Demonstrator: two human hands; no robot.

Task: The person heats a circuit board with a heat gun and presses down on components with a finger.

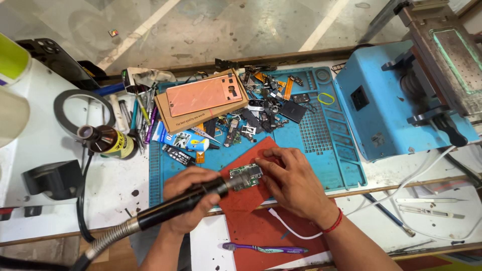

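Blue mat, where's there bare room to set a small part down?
Bare patches: the blue mat between the right hand and the blue machine, and the white benchtop below the brown bottle. The mat's top is crowded with phone parts.

left arm: bare forearm enters from bottom edge, angled up and slightly right
left hand (188,198): fist-like wrap, fingers curled over the top, knuckles facing camera, thumb side toward the right
left grip: closed around something, held low and nearly level, pointing right
right arm: bare forearm enters from bottom right, angled up-left
right wrist: thin red thread band around it, wrist slightly bent
right hand (293,178): palm down, back of hand to camera, fingers spread and stretched left
right fingertips (258,161): index and thumb pressing down flat, no wrap grip
hands: close together, not touching
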